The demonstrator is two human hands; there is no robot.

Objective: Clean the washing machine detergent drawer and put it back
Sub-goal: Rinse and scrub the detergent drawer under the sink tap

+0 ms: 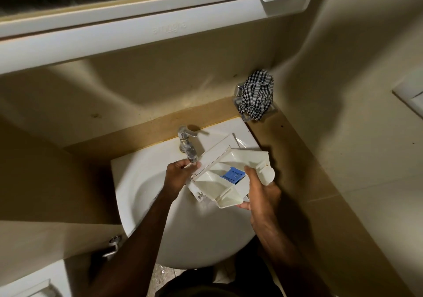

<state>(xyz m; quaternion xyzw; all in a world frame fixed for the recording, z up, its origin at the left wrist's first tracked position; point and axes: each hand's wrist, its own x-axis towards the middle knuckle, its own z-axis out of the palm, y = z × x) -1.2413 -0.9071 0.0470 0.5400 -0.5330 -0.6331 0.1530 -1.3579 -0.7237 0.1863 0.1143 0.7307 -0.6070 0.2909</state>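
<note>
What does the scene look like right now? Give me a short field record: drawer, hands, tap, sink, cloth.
drawer: white plastic detergent drawer with blue insert, held tilted over the basin
left hand: left hand at the drawer's front panel, below the spout
right hand: right hand gripping the drawer's rear end
tap: chrome tap; flow too unclear to tell
sink: white ceramic sink
cloth: black-and-white checked cloth bunched in the back right corner

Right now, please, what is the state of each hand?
Left hand: closed on the left end of the detergent drawer, under the tap.
Right hand: closed, fingers holding the drawer's right side over the sink.
</note>
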